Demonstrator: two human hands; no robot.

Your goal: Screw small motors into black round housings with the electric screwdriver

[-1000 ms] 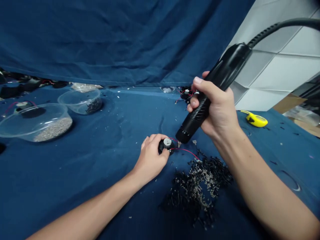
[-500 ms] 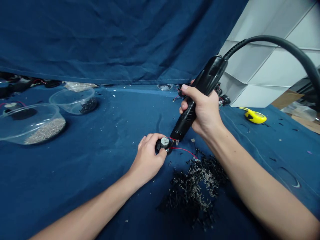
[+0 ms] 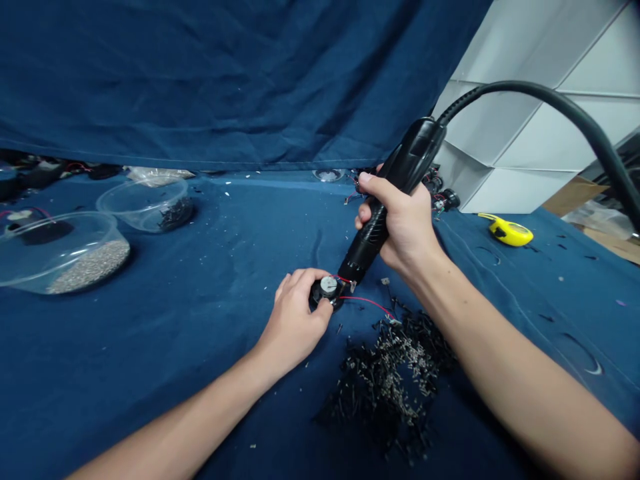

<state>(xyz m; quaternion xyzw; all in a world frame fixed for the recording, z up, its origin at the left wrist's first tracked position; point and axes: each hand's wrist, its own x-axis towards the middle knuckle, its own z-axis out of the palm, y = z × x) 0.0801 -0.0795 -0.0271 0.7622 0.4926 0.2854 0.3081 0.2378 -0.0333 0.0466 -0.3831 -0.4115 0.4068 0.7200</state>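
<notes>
My left hand (image 3: 297, 313) pinches a small round black part with a silver disc on top (image 3: 329, 287), perhaps a speaker, between thumb and fingers on the cloth. Red wires (image 3: 367, 300) run from it to the right. My right hand (image 3: 403, 217) is wrapped round a black corded electric screwdriver (image 3: 400, 180), which leans with its nose down at the right side of the part. The tip of the tool is too small to make out. Just below lies a loose heap of small black and silver screws (image 3: 395, 373).
On the left stand two clear plastic bowls, one with silver bits (image 3: 90, 267), the other with black screws (image 3: 175, 212). A yellow tape measure (image 3: 511, 232) lies at right, before stacked white boxes (image 3: 530, 147). The screwdriver's thick cable (image 3: 560, 100) arches to the right.
The screwdriver and my right hand have shifted very slightly left and down, and the cable's arch sits a little lower. My left hand keeps its hold on the round part.
</notes>
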